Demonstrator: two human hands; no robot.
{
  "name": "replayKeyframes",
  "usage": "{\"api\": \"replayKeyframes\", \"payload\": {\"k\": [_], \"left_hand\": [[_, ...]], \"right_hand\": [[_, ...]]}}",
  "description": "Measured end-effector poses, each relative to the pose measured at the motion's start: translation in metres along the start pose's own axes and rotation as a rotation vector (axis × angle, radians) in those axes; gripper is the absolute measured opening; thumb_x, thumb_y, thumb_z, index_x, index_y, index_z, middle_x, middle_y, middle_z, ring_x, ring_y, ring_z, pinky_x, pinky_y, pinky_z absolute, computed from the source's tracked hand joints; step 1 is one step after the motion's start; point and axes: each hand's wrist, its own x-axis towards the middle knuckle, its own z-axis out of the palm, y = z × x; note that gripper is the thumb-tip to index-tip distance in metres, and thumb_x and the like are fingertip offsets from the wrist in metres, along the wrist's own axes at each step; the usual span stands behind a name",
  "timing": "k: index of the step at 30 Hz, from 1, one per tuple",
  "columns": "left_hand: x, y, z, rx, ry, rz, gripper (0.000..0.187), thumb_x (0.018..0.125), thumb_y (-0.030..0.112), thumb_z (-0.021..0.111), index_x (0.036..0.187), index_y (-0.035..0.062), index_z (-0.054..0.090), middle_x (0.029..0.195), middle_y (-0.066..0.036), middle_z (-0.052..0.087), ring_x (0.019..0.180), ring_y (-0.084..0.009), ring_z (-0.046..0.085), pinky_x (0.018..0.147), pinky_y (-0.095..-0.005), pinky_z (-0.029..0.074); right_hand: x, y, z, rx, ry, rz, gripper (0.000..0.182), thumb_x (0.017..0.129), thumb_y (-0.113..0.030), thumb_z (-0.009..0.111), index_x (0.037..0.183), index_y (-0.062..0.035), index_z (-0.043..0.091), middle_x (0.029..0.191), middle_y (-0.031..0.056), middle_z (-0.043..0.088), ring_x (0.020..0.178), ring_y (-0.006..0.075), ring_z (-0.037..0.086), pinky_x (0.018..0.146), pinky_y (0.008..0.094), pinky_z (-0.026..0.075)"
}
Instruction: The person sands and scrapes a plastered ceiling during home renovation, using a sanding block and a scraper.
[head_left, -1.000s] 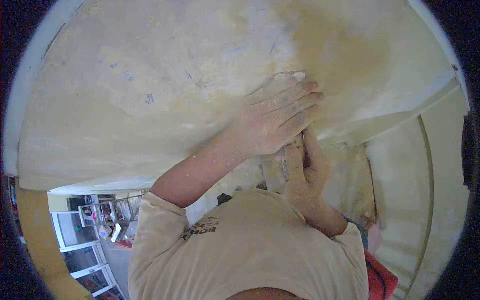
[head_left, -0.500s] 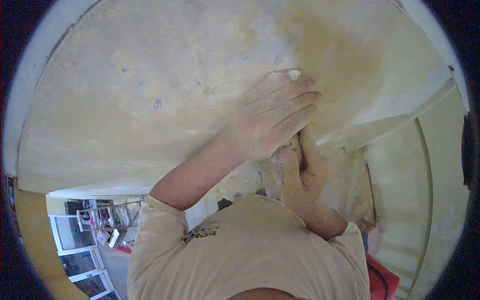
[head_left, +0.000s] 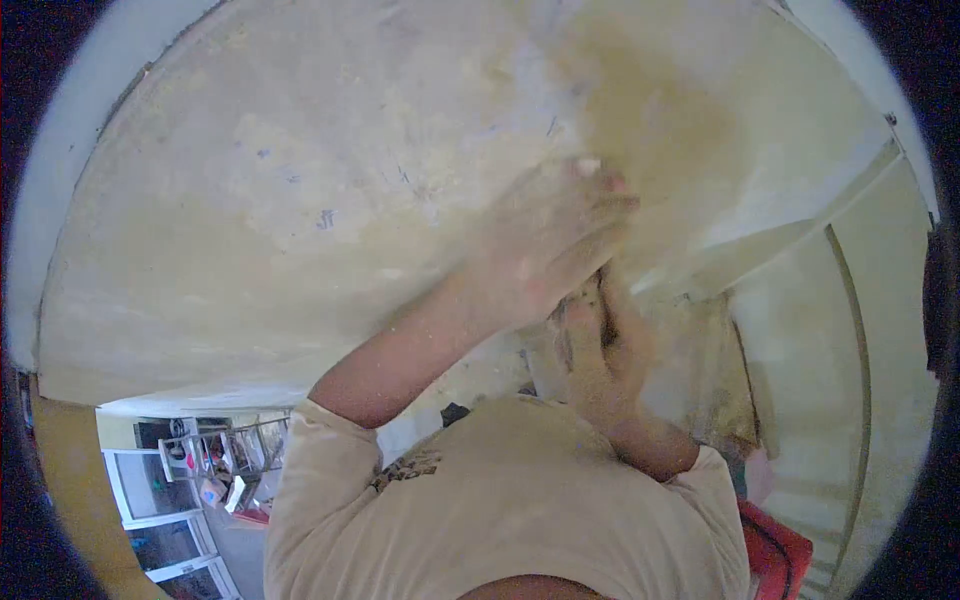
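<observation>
Both hands on a dusty tool [head_left: 588, 294], right at the patchy wall [head_left: 340, 130]!
Left hand [head_left: 550, 238], one o'clock from centre, lies flat over it, blurred, fingers close together; right hand [head_left: 608, 350], four o'clock, wraps its lower end. The tool, mostly hidden, sits at three, a ladder [head_left: 240, 447] back at eight.

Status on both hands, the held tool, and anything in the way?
Left hand flat, blurred, over the patchy wall. Right hand closed around a tool, mostly hidden. Left hand blocks the view of any tool-wall contact.
</observation>
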Motion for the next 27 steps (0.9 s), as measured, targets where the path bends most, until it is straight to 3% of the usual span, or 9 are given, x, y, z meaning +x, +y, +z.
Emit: {"api": "replayKeyframes", "payload": {"k": [3, 6, 8, 14, 18, 20, 21, 23, 27], "left_hand": [[0.012, 0.002, 0.001, -0.074, 0.071, -0.063, 0.021, 0.077, 0.022, 0.053, 0.092, 0.0101, 0.062, 0.105, -0.007, 0.064, 0.104, -0.0293, 0.057, 0.089, -0.0458, 0.041], [-0.008, 0.007, -0.001, -0.121, 0.049, -0.121, 0.02, 0.076, 0.021, 0.054, 0.091, 0.0103, 0.062, 0.104, -0.007, 0.064, 0.104, -0.0283, 0.057, 0.089, -0.045, 0.041], [0.001, 0.001, 0.005, -0.105, 0.051, -0.085, 0.02, 0.076, 0.022, 0.054, 0.09, 0.0102, 0.062, 0.103, -0.007, 0.064, 0.103, -0.0283, 0.058, 0.088, -0.0442, 0.041], [-0.008, 0.005, 0.005, -0.097, 0.101, -0.101, 0.023, 0.078, 0.024, 0.053, 0.093, 0.0092, 0.062, 0.103, -0.009, 0.064, 0.101, -0.0287, 0.058, 0.09, -0.0451, 0.041], [0.003, -0.007, -0.003, -0.113, 0.065, -0.058, 0.022, 0.078, 0.021, 0.054, 0.096, 0.0097, 0.061, 0.104, -0.009, 0.063, 0.103, -0.029, 0.058, 0.093, -0.0481, 0.039], [0.009, -0.011, -0.001, -0.112, 0.08, -0.046, 0.023, 0.079, 0.022, 0.053, 0.097, 0.0099, 0.061, 0.105, -0.009, 0.063, 0.104, -0.0296, 0.057, 0.094, -0.0485, 0.038], [0.01, -0.01, -0.002, -0.107, 0.101, -0.033, 0.023, 0.08, 0.023, 0.053, 0.097, 0.0102, 0.061, 0.106, -0.009, 0.063, 0.105, -0.0303, 0.056, 0.096, -0.0488, 0.037], [-0.012, -0.006, 0.004, -0.124, 0.06, -0.068, 0.024, 0.08, 0.023, 0.053, 0.098, 0.0098, 0.061, 0.108, -0.009, 0.062, 0.108, -0.0305, 0.055, 0.097, -0.0488, 0.036], [-0.022, -0.015, 0.008, -0.073, 0.001, -0.057, 0.029, 0.077, 0.021, 0.054, 0.102, 0.008, 0.059, 0.114, -0.01, 0.059, 0.114, -0.0302, 0.05, 0.098, -0.0489, 0.034]], "right_hand": [[0.003, 0.001, -0.006, 0.271, 0.032, 0.101, 0.05, 0.089, -0.017, 0.052, 0.129, 0.0093, 0.038, 0.067, 0.0021, 0.054, 0.049, 0.0045, 0.044, 0.045, 0.0199, 0.036], [-0.002, 0.013, 0.006, -0.016, 0.015, -0.015, 0.05, 0.088, -0.016, 0.053, 0.127, 0.01, 0.039, 0.071, 0.0038, 0.055, 0.053, 0.0044, 0.045, 0.047, 0.0202, 0.037], [0.0, 0.021, 0.009, 0.134, 0.09, -0.044, 0.044, 0.085, -0.014, 0.055, 0.122, 0.008, 0.046, 0.059, 0.0098, 0.054, 0.049, 0.0123, 0.045, 0.047, 0.027, 0.039], [-0.003, 0.009, 0.006, 0.105, 0.067, 0.103, 0.045, 0.085, -0.016, 0.056, 0.122, 0.0073, 0.047, 0.057, 0.0078, 0.053, 0.049, 0.0111, 0.045, 0.047, 0.0253, 0.038], [0.004, 0.023, 0.017, 0.075, 0.129, -0.115, 0.049, 0.088, -0.018, 0.054, 0.13, 0.0052, 0.04, 0.074, 0.0014, 0.054, 0.054, 0.003, 0.042, 0.046, 0.0188, 0.035], [0.011, 0.007, 0.012, 0.331, 0.08, 0.115, 0.049, 0.089, -0.017, 0.053, 0.13, 0.0044, 0.039, 0.073, 0.0014, 0.054, 0.052, 0.003, 0.042, 0.046, 0.0189, 0.035], [0.007, 0.006, 0.013, 0.329, 0.079, 0.113, 0.049, 0.089, -0.017, 0.053, 0.13, 0.0044, 0.039, 0.073, 0.0014, 0.054, 0.052, 0.003, 0.042, 0.046, 0.0189, 0.035], [0.004, 0.009, 0.016, 0.112, 0.111, 0.101, 0.047, 0.086, -0.017, 0.055, 0.123, 0.0097, 0.045, 0.058, 0.0055, 0.052, 0.05, 0.0082, 0.044, 0.046, 0.0252, 0.039], [0.005, 0.029, 0.031, 0.094, 0.163, -0.054, 0.047, 0.087, -0.018, 0.054, 0.124, 0.0096, 0.044, 0.059, 0.0032, 0.053, 0.05, 0.0078, 0.044, 0.046, 0.0249, 0.038]]}}
